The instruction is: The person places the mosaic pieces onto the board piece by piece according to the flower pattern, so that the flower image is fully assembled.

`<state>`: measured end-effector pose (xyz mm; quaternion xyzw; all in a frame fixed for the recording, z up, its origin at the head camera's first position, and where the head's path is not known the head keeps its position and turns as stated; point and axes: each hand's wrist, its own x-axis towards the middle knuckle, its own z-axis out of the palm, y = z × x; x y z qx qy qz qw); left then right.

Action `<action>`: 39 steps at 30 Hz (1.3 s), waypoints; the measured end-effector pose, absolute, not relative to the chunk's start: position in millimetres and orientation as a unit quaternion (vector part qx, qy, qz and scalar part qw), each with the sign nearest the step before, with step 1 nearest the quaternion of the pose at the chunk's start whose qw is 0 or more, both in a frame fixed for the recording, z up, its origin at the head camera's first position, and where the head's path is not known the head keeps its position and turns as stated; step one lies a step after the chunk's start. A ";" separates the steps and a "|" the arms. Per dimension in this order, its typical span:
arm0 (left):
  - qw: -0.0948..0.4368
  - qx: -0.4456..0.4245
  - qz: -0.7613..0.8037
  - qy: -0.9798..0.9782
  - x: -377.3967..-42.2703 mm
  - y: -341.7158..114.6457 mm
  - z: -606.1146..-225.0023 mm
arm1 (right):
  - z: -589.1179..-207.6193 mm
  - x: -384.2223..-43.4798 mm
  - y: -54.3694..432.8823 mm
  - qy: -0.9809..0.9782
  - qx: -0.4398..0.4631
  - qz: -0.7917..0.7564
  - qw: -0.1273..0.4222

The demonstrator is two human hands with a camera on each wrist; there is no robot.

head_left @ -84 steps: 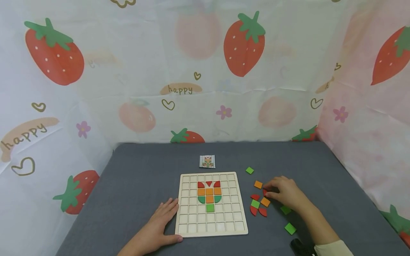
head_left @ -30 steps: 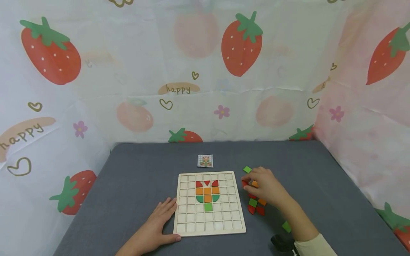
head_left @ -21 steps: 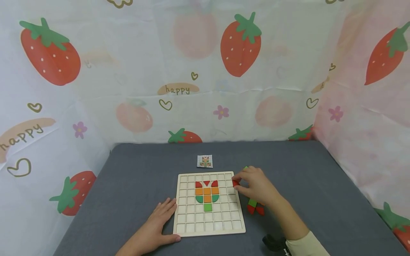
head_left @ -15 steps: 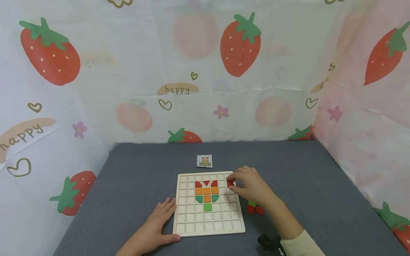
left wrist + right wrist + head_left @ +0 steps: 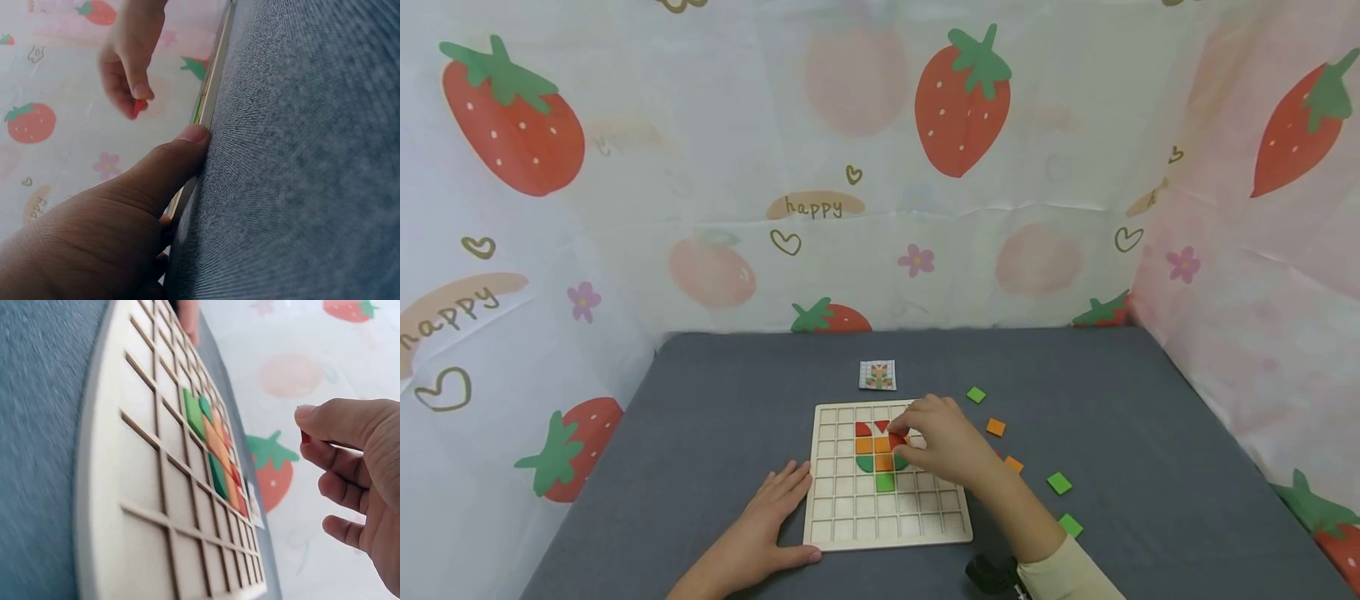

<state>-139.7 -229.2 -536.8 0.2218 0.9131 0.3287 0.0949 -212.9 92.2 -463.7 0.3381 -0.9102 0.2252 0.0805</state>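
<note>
My right hand (image 5: 951, 446) pinches a red tile (image 5: 305, 437) with one curved edge between thumb and index finger. It is held raised over the upper middle of a wooden grid board (image 5: 809, 500), and the hand covers part of the board's right side. Set in the board's cells are red pieces, orange squares (image 5: 865, 445), rounded dark green pieces (image 5: 865, 463) and one light green square (image 5: 885, 482). My left hand (image 5: 763, 521) lies against the board's left edge, fingers extended, its thumb (image 5: 181, 147) at the near corner.
A small printed pattern card (image 5: 877, 375) lies beyond the board. Loose green tiles (image 5: 1059, 483) and orange tiles (image 5: 996, 427) lie to the right on the grey cloth; my right forearm hides others. A black object (image 5: 992, 575) is beside my right wrist. A printed curtain stands behind.
My right hand has picked the red tile from the loose pieces at the right and carried it left over the board. The left hand has stayed at the board's edge.
</note>
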 end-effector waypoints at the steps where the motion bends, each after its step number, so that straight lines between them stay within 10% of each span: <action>1: 0.094 0.222 0.327 0.914 -139.7 -229.3 -536.9 | -465.0 -212.3 88.8 -0.911 0.337 0.225 0.077; 39: 0.080 0.223 0.338 0.911 -136.5 -230.8 -538.4 | -500.7 -193.7 37.5 -0.933 0.299 0.195 0.039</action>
